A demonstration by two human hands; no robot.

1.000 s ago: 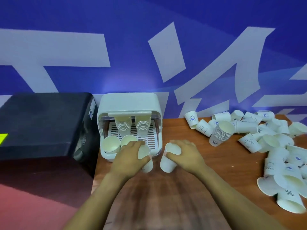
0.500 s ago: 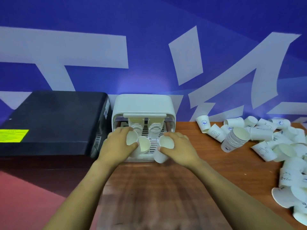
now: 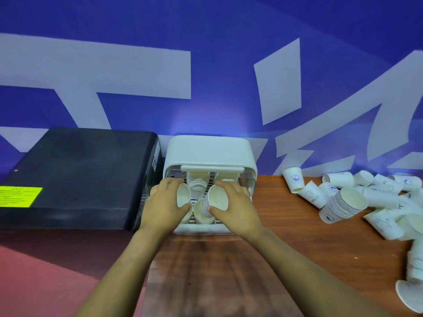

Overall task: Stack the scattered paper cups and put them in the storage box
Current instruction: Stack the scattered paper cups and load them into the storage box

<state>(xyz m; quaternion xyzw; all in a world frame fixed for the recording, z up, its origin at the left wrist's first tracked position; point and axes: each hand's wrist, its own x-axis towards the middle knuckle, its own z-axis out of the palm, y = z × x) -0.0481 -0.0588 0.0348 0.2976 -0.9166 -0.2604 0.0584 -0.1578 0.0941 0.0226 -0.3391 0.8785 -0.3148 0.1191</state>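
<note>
White box: I see the storage box (image 3: 209,154) at the back of the wooden table (image 3: 286,227), front open, cup stacks (image 3: 197,185) standing inside.
Left hand: my left hand (image 3: 163,205) grips a paper cup (image 3: 183,195) tilted on its side, at the box's opening.
Right hand: my right hand (image 3: 233,205) grips a second cup (image 3: 217,199), mouth facing me, just above an upright cup (image 3: 203,216) in the box.
Loose cups: the scattered cups (image 3: 366,197) lie heaped at the table's right.
Left of box: a black case (image 3: 75,175).

Both arms reaching forward, hands side by side

The left hand (image 3: 163,203) is curling around a cup at its two o'clock; the right hand (image 3: 233,205) is gripping another at its ten o'clock.
</note>
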